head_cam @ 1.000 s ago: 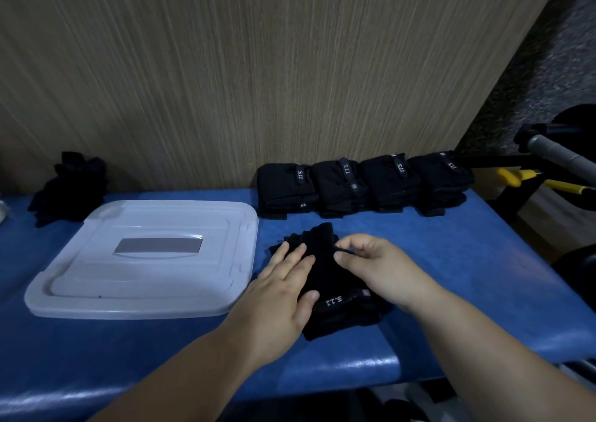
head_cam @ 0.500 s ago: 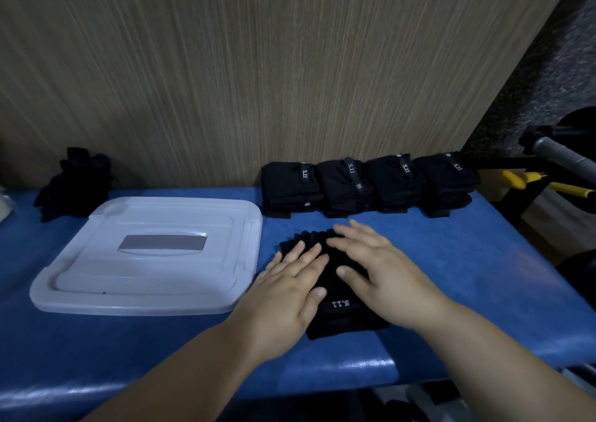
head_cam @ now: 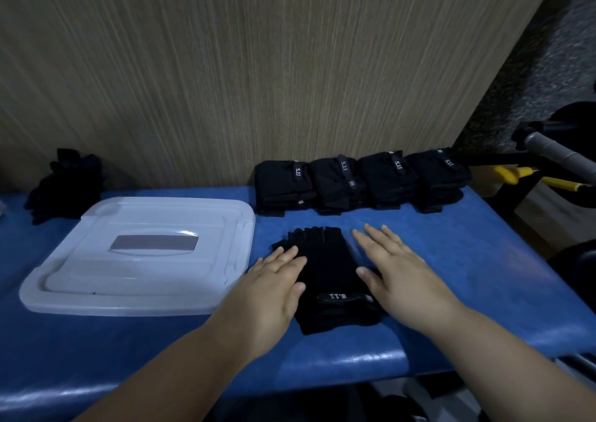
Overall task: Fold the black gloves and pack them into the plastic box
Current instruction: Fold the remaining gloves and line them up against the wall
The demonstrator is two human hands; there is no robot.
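A black glove is laid flat on the blue table, just right of the box lid. It is flanked by the left hand and right hand, both held flat with straight, slightly spread fingers over its edges.

Placed left on the blue padded desk: pale rectangular plastic box. Just right of it, near the front edge: flat black glove stack, flanked and touched by left hand and right hand. Behind, against the wood-grain wall panel: row of four folded black glove bundles. Far left rear: heap of loose black gloves.
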